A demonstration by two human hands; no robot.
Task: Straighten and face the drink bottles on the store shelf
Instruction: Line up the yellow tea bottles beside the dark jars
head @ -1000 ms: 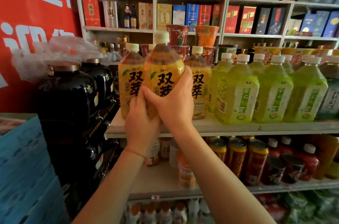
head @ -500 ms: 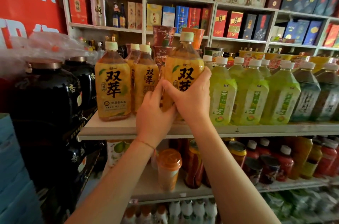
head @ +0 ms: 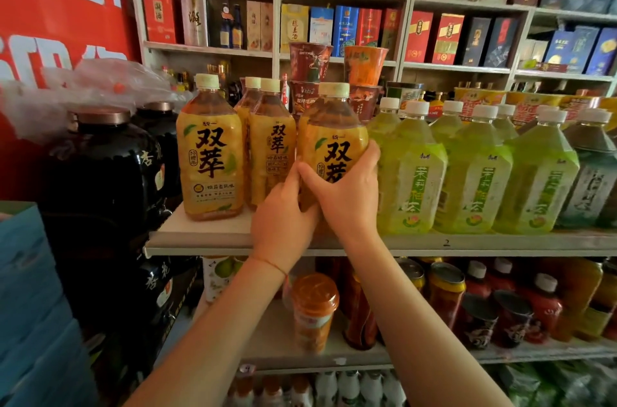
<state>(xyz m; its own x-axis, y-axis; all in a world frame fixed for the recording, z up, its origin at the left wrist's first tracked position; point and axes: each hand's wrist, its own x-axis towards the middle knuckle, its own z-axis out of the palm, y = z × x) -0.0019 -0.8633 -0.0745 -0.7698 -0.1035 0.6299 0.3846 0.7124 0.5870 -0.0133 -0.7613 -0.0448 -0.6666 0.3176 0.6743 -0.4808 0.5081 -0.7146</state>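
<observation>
Bottle: amber tea bottle on shelf front edge, beside green ones, label out.
Grip: left hand + right hand both wrap its lower body, prob. to square it w/ the row.

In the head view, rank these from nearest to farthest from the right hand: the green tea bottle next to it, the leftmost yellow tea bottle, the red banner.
1. green tea bottle, immediately right of the right hand.
2. leftmost yellow tea bottle, at the shelf's left end.
3. red banner, far upper left.
</observation>
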